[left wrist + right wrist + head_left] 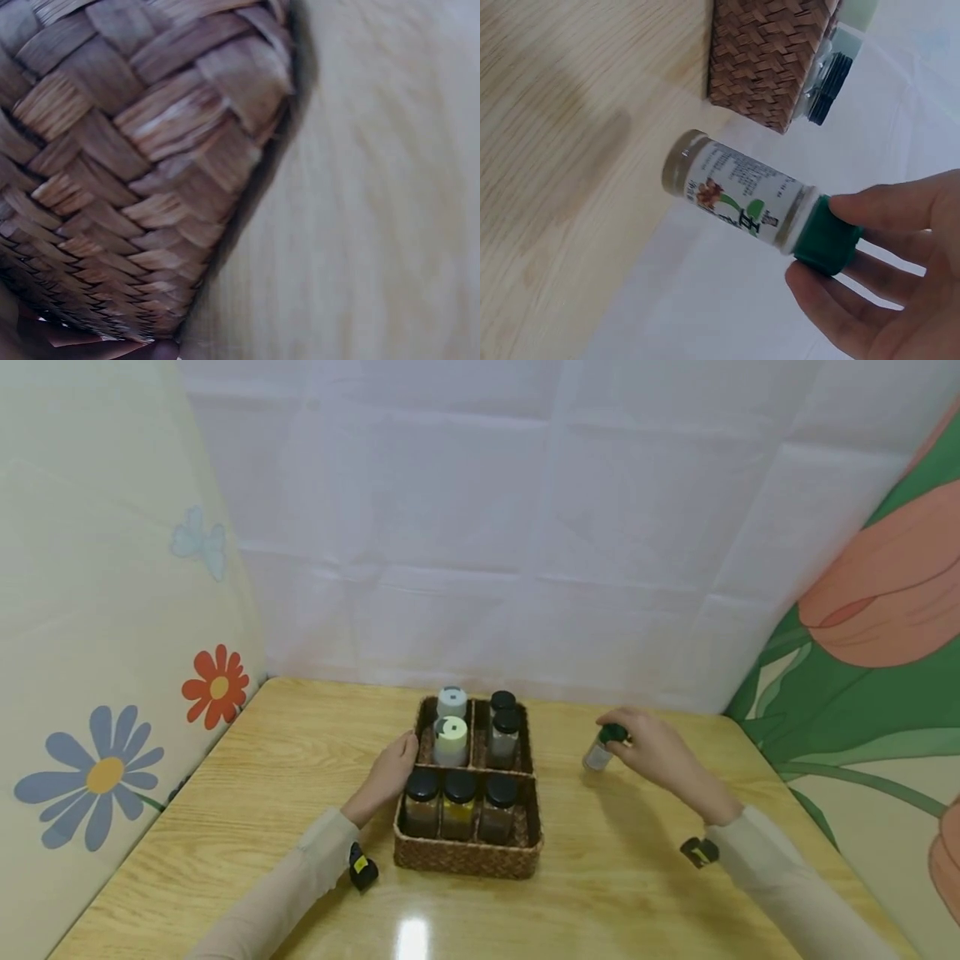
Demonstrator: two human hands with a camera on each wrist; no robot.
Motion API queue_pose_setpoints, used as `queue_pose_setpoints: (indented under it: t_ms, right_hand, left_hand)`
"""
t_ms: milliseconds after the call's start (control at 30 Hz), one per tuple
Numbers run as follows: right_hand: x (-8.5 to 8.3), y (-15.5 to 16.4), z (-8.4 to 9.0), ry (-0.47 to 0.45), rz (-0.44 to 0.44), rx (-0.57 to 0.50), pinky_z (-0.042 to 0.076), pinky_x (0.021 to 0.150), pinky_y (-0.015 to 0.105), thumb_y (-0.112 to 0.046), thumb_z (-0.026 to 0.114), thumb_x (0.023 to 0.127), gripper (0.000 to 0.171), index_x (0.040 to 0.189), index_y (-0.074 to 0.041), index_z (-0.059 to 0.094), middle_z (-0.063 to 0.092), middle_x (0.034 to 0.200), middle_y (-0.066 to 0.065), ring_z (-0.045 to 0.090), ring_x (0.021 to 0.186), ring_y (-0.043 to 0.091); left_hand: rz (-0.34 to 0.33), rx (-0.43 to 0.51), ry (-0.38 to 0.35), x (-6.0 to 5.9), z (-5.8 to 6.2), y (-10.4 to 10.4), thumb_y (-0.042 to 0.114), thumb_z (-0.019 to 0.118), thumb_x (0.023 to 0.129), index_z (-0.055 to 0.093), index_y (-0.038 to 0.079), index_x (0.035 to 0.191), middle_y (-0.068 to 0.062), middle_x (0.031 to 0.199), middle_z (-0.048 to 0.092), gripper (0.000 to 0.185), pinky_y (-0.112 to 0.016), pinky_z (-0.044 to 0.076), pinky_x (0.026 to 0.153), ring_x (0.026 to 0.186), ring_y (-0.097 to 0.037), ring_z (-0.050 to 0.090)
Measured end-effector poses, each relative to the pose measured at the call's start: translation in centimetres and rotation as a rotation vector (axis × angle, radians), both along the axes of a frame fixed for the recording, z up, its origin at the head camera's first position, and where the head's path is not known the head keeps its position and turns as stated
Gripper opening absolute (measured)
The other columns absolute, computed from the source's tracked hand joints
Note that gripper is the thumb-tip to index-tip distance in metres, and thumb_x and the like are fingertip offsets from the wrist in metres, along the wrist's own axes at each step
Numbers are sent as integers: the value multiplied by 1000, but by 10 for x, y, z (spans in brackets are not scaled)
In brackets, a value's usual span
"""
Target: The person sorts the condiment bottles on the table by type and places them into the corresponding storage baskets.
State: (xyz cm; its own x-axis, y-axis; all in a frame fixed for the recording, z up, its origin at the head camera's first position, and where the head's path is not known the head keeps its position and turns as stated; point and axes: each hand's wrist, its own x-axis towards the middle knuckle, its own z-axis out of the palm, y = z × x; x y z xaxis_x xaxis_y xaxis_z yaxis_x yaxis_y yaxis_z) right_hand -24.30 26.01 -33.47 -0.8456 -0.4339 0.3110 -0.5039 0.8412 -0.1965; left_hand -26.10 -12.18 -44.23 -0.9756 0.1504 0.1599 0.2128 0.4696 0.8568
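In the head view, my left hand (392, 774) rests against the left wall of a woven basket (468, 857), fingers along its outside. The left wrist view shows the basket's weave (135, 150) up close, with part of the fingers at the bottom edge. To the right of the basket, my right hand (660, 756) pinches a spice shaker (597, 755) by its green cap. The shaker (742, 195) is tilted, its base lower than the cap; it has a white printed label and brownish contents. Thumb and fingers of the right hand (885, 262) surround the cap.
Dividers split the basket. White-capped bottles (451, 747) stand back left, black-capped jars (504, 739) back right, and three dark-lidded jars (458, 806) in front. The wooden table (315, 727) ends at a white cloth backdrop (480, 568). Printed floral panels flank both sides.
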Motion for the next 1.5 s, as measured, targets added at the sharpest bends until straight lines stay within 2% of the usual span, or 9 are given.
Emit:
queue_pose_setpoints:
  t_ms: [133,300,867,1100,1333,1500]
  right_hand:
    - [3,-6,1,46,-7,-59,58,69,48,6,69,86,32,118,4,67,62,118,26,66,93,39]
    - [7,-13,3,78,35,-105,58,75,48,15,64,85,36,118,3,67,61,123,23,65,99,39]
    - [10,-43,9,177,174,-128,53,87,54,32,55,73,55,115,0,68,60,128,18,56,116,41]
    - [9,-60,14,237,237,-134,52,92,53,32,57,72,53,113,0,70,62,126,18,57,116,38]
    - [7,-75,13,185,265,-139,53,90,50,30,51,76,53,115,-2,70,58,131,16,53,120,37]
    - [5,-83,13,191,281,-134,53,90,49,29,50,78,51,113,-3,71,59,131,15,53,119,36]
  left_hand:
    - [-2,-3,7,2,1,1,22,26,111,35,-12,147,-30,150,36,51,-54,27,114,139,-44,32]
    - [4,-9,19,3,3,1,20,27,110,36,-13,146,-30,149,38,50,-54,28,114,138,-44,34]
    - [16,5,18,3,4,1,20,29,110,38,-12,146,-29,148,39,49,-53,29,114,138,-43,35]
    - [9,4,20,2,3,0,21,28,110,36,-13,146,-29,149,38,50,-53,28,114,139,-44,34]
    - [0,20,14,3,1,-1,22,28,111,35,-13,146,-30,149,36,51,-54,28,114,139,-44,33]
    - [-9,29,18,3,2,-2,23,28,110,35,-13,146,-31,150,36,52,-54,28,114,139,-45,32]
